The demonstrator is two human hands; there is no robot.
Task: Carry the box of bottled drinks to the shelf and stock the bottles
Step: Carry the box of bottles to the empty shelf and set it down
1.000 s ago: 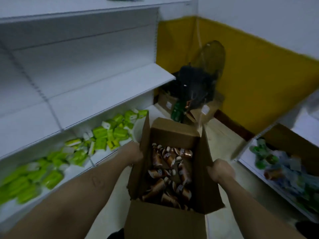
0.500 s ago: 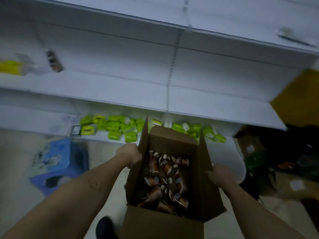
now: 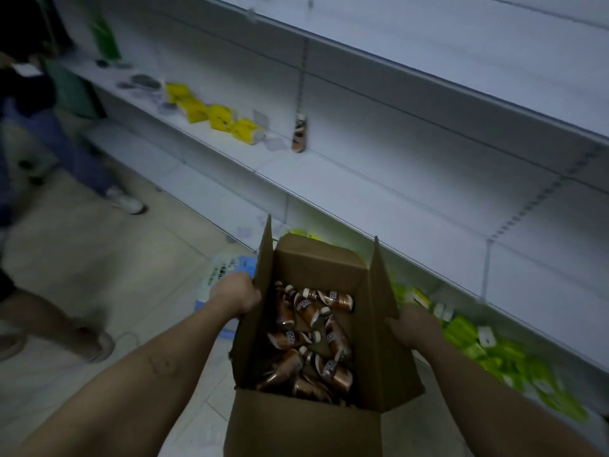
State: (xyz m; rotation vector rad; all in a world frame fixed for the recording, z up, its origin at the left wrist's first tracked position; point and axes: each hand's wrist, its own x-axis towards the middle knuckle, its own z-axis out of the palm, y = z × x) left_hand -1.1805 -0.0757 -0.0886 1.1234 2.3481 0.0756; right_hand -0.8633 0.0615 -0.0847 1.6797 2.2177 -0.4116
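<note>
I hold an open brown cardboard box (image 3: 306, 423) in front of me, flaps standing up. Several small brown coffee bottles (image 3: 309, 338) with white caps lie jumbled inside. My left hand (image 3: 235, 293) grips the box's left wall and my right hand (image 3: 415, 326) grips the right wall. The white shelf (image 3: 379, 189) runs diagonally just beyond the box. One brown bottle (image 3: 299, 133) stands upright on the middle shelf board.
Yellow packets (image 3: 214, 115) lie on the middle shelf left of the lone bottle. Green packets (image 3: 494, 354) fill the bottom shelf at right. A blue stool (image 3: 227, 268) sits on the tiled floor behind my left hand. Another person's legs and shoes (image 3: 128, 202) are at left.
My view has swung left along the shelving; the yellow wall and corner are gone, and the yellow packets, the lone bottle and a person have come into view. Both hands keep hold of the box.
</note>
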